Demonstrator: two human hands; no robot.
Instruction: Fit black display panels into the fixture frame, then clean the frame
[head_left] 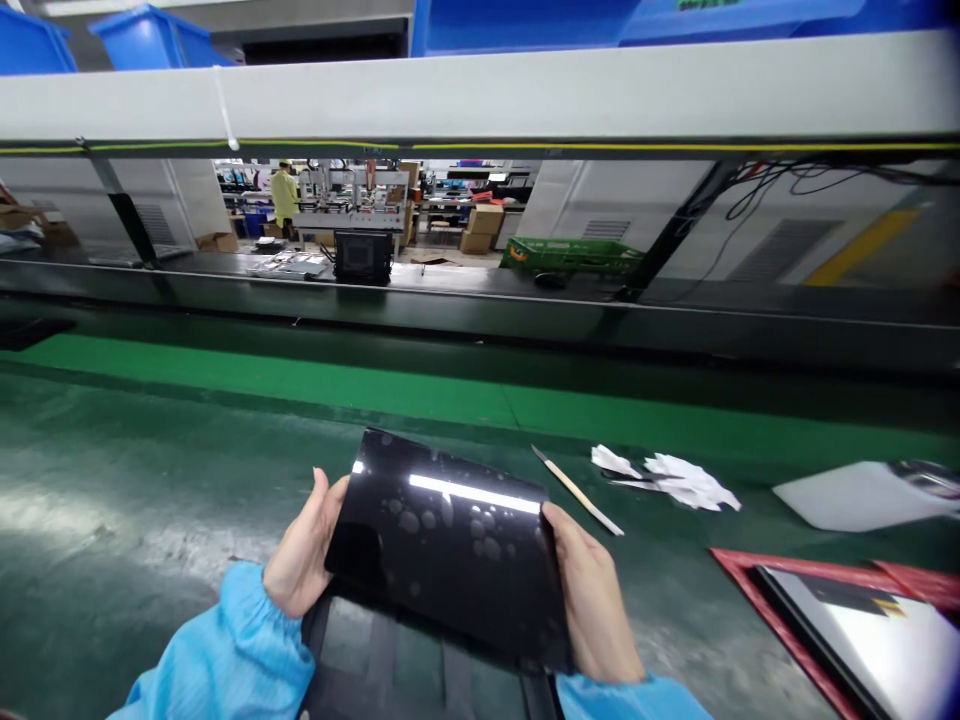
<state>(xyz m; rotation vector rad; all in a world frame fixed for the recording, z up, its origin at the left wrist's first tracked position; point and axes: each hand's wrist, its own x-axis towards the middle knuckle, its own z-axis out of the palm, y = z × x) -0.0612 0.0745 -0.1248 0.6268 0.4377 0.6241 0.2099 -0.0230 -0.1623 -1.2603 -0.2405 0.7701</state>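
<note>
A glossy black screen panel [450, 560] is held up between my two hands, tilted, with several round smudges and a light strip reflected on its face. My left hand [304, 550] grips its left edge, thumb raised near the upper corner. Along the right edge, my right hand [592, 595] is closed on the panel, its fingers mostly behind it. Beneath the panel, close to me, lies a dark frame [427, 665] with openings, partly covered by it.
Right of the panel lie a thin pale-handled knife [577, 490], crumpled white wipes [686, 480] with a dark tool, and a white sheet [840, 495]. Nearer is a red bag [795, 630] under flat panels [885, 630]. A shelf beam [480, 100] crosses above the green bench [150, 470].
</note>
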